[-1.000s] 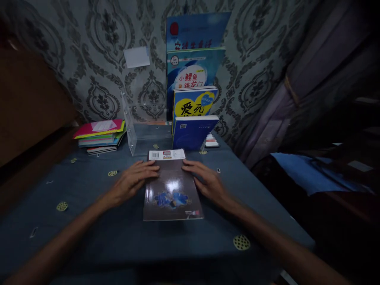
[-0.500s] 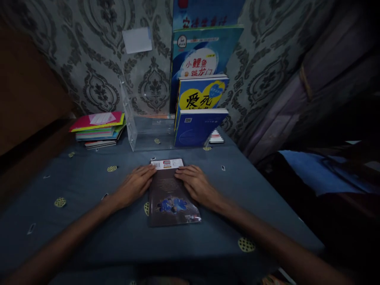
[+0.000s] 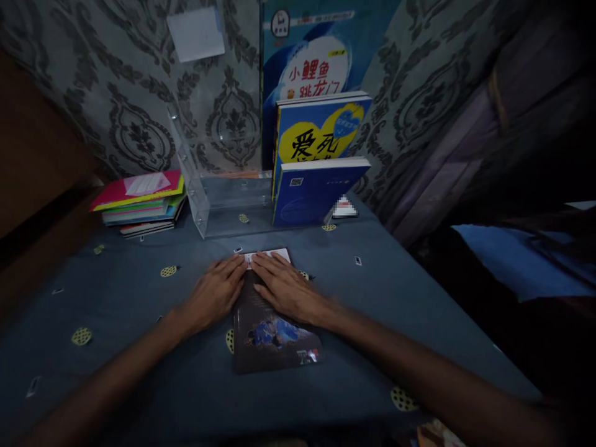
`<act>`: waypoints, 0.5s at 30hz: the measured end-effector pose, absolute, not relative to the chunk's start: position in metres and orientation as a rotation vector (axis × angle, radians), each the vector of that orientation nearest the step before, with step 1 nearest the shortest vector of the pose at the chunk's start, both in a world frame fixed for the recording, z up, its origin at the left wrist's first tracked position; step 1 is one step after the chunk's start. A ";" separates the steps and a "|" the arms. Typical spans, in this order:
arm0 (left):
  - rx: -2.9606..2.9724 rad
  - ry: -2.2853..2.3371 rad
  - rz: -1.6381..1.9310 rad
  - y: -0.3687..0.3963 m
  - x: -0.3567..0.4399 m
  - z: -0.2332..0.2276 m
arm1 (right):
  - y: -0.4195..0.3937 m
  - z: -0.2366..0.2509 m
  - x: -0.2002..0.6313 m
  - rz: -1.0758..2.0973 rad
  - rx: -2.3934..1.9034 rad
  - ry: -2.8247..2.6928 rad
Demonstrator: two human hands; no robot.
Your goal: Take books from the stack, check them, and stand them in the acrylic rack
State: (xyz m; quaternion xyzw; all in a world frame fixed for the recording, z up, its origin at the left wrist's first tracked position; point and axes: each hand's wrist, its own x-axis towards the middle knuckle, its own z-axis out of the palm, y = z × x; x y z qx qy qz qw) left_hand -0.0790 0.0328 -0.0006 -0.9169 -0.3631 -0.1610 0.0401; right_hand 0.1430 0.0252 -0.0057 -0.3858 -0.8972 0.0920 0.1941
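Both hands flat, fingers spread: left hand (image 3: 218,292) & right hand (image 3: 284,288) pressing dark book (image 3: 274,335) onto bench (image 3: 139,360). Clear stand (image 3: 223,198) just ahead. Next, prob: grip edges.

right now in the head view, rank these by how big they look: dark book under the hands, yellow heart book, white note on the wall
1. Yellow heart book and dark book: too close to rank; both partly hidden.
2. White note, clearly smallest, though farthest from the camera.

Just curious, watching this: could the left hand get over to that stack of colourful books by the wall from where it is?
Probably yes. The left hand lies flat on the dark book, and only bare tablecloth lies between it and the stack of colourful books.
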 end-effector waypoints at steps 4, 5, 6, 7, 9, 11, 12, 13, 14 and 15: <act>-2.778 -1.100 -0.440 0.032 -0.070 0.010 | 0.025 -0.001 0.142 0.272 -1.101 -2.527; -2.764 -1.101 -0.417 0.032 -0.069 0.012 | 0.025 0.000 0.142 0.281 -1.104 -2.530; -2.749 -1.105 -0.391 0.032 -0.067 0.014 | 0.024 0.001 0.143 0.289 -1.106 -2.532; -2.734 -1.111 -0.364 0.032 -0.066 0.015 | 0.024 0.002 0.143 0.296 -1.111 -2.528; -2.717 -1.119 -0.315 0.032 -0.064 0.014 | 0.022 0.003 0.144 0.304 -1.135 -2.511; -2.715 -1.123 -0.285 0.032 -0.063 0.013 | 0.021 0.003 0.145 0.307 -1.169 -2.488; -2.717 -1.122 -0.274 0.033 -0.062 0.012 | 0.020 0.003 0.146 0.309 -1.179 -2.478; -2.720 -1.118 -0.265 0.033 -0.062 0.011 | 0.019 0.003 0.146 0.314 -1.182 -2.471; -2.722 -1.114 -0.257 0.033 -0.062 0.011 | 0.019 0.003 0.146 0.319 -1.178 -2.466; -2.722 -1.108 -0.251 0.034 -0.061 0.012 | 0.019 0.003 0.146 0.324 -1.171 -2.460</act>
